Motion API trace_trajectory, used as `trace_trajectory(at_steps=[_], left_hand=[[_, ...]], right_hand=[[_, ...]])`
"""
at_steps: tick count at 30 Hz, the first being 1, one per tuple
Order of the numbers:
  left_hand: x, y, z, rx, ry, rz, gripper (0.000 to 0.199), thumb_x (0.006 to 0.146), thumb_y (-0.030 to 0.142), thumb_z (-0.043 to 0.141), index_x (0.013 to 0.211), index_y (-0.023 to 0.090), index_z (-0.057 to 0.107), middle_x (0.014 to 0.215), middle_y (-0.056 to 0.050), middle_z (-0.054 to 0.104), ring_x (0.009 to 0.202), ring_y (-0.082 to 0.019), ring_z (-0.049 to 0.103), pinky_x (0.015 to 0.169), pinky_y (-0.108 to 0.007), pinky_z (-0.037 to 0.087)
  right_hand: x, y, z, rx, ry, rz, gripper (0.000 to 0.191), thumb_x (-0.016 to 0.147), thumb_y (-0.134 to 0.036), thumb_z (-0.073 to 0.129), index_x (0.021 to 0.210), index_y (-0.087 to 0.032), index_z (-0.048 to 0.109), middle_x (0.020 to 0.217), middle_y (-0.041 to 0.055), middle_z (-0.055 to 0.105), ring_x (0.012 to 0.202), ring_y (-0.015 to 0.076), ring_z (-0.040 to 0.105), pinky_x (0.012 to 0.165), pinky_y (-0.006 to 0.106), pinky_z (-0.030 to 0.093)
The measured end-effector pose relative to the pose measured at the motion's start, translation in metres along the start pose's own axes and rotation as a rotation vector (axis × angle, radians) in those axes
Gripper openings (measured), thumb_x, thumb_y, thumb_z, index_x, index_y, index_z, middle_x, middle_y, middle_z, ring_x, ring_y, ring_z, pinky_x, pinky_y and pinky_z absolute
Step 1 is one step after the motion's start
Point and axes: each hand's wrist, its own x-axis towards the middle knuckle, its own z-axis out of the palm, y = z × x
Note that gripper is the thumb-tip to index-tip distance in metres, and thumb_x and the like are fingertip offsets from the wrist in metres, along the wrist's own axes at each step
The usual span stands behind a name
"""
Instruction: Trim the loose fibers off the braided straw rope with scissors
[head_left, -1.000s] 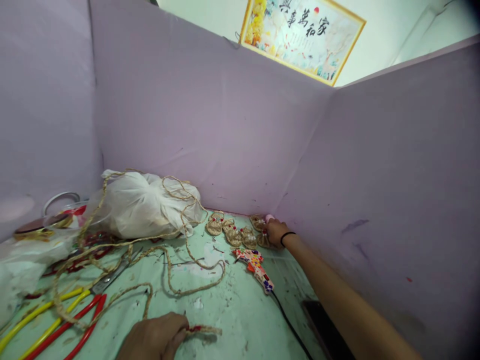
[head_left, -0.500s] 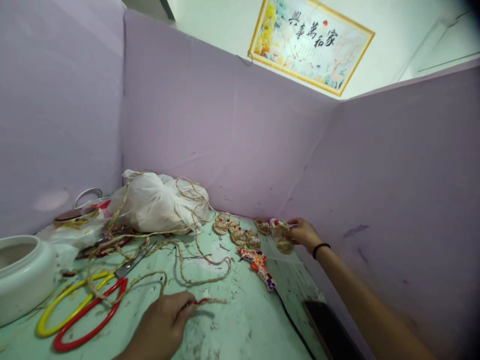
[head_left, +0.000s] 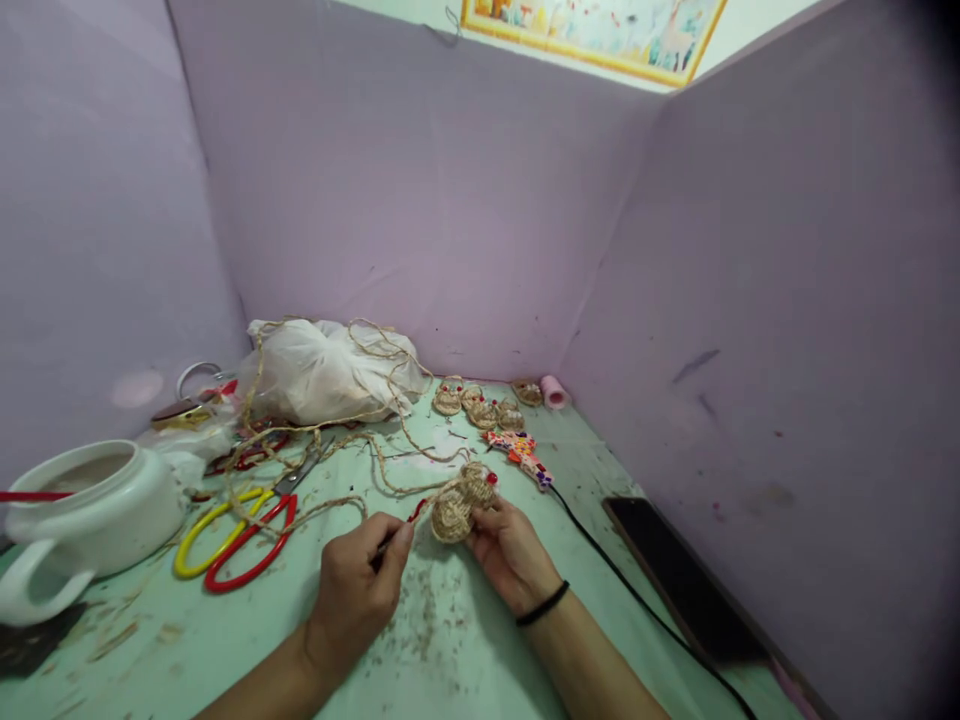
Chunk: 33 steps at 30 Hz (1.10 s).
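My right hand, with a black band on its wrist, grips a small coiled jute ornament by its right edge. The ornament has rounded lobes and a red bead near its top. Left of it, my left hand is closed in a pinch on a jute cord. A short red wrapped part of the cord shows beyond the fingertips, close to the ornament; whether they touch I cannot tell. Further back lie several similar jute ornaments with red beads.
Scissors with yellow and red handles lie left, by a white pot. Behind are a white plastic bag and loose cord. A flower-patterned, gun-shaped tool trails a black cable. A dark phone and pink spool are right.
My right hand has come from the back right to the middle, bringing a jute ornament beside my left hand. My left hand still pinches the cord. The view has tilted down.
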Motion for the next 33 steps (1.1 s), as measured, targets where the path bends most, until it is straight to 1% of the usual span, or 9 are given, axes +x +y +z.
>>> trace_trajectory(at_steps=[3,7,9,13,15,18,23,28,33], left_hand=[[0.0,-0.001,0.0,0.048,0.006,0.027,0.025,0.081,0.031,0.043,0.062,0.017,0.052,0.047,0.005,0.044,0.043,-0.007,0.039,0.045,-0.018,0.032],[-0.001,-0.002,0.001,0.087,-0.003,0.104,0.024,0.081,0.028,0.044,0.062,0.016,0.054,0.047,0.005,0.044,0.042,-0.007,0.04,0.044,-0.018,0.032],[-0.001,-0.001,0.001,0.104,-0.001,0.148,0.022,0.081,0.026,0.044,0.064,0.016,0.055,0.047,0.005,0.045,0.042,-0.007,0.04,0.045,-0.018,0.032],[-0.001,0.001,0.002,0.128,-0.001,0.2,0.02,0.081,0.024,0.045,0.066,0.017,0.056,0.05,0.003,0.049,0.044,-0.007,0.043,0.047,-0.018,0.033],[-0.001,0.001,0.002,0.132,0.011,0.195,0.02,0.081,0.024,0.045,0.066,0.017,0.056,0.049,0.004,0.048,0.043,-0.007,0.042,0.046,-0.018,0.033],[-0.001,0.001,0.001,0.143,0.035,0.188,0.022,0.081,0.024,0.044,0.064,0.017,0.054,0.046,0.005,0.044,0.041,-0.006,0.04,0.044,-0.018,0.032],[-0.001,0.0,0.002,0.147,0.029,0.271,0.02,0.08,0.021,0.045,0.062,0.016,0.054,0.047,0.004,0.046,0.042,-0.007,0.042,0.045,-0.019,0.032],[-0.002,-0.003,0.006,0.182,0.006,0.307,0.018,0.079,0.02,0.048,0.062,0.016,0.054,0.048,0.003,0.047,0.043,-0.007,0.043,0.046,-0.02,0.031],[-0.003,-0.004,0.009,0.186,0.013,0.311,0.015,0.078,0.019,0.049,0.065,0.016,0.057,0.051,0.002,0.051,0.046,-0.008,0.046,0.048,-0.02,0.032]], right_hand=[[0.003,-0.007,-0.005,0.032,-0.005,-0.022,0.033,0.051,0.004,0.052,0.077,-0.015,0.061,0.077,0.0031,0.068,0.071,0.0157,0.062,0.068,0.027,0.05],[0.002,-0.015,-0.004,0.065,0.008,-0.084,0.038,0.05,0.004,0.053,0.082,-0.016,0.06,0.083,0.0036,0.068,0.079,0.0166,0.062,0.069,0.026,0.05],[-0.002,-0.015,0.0,0.042,0.027,-0.101,0.042,0.049,0.003,0.054,0.086,-0.016,0.059,0.082,0.0027,0.068,0.077,0.0158,0.062,0.068,0.025,0.049],[-0.011,-0.01,0.008,-0.048,0.047,-0.114,0.049,0.047,0.002,0.053,0.092,-0.017,0.056,0.077,0.0005,0.068,0.068,0.0139,0.062,0.061,0.023,0.048],[-0.012,-0.009,0.009,-0.061,0.046,-0.128,0.049,0.047,0.002,0.053,0.093,-0.017,0.055,0.077,0.0008,0.068,0.068,0.0137,0.062,0.06,0.022,0.048],[-0.008,-0.012,0.006,-0.018,0.072,-0.154,0.047,0.047,0.001,0.053,0.09,-0.018,0.056,0.081,0.0014,0.068,0.073,0.0144,0.062,0.063,0.023,0.049],[-0.004,-0.022,0.001,0.028,0.106,-0.205,0.041,0.048,-0.001,0.054,0.083,-0.02,0.057,0.078,-0.0008,0.067,0.077,0.0149,0.062,0.064,0.023,0.049],[-0.013,-0.016,0.012,0.027,0.061,-0.149,0.046,0.049,0.0,0.054,0.09,-0.018,0.057,0.084,0.0011,0.067,0.077,0.0145,0.062,0.069,0.023,0.049],[-0.023,-0.004,0.023,-0.029,0.027,-0.142,0.047,0.049,0.001,0.055,0.091,-0.018,0.054,0.08,0.0006,0.068,0.07,0.0143,0.062,0.063,0.023,0.049]])
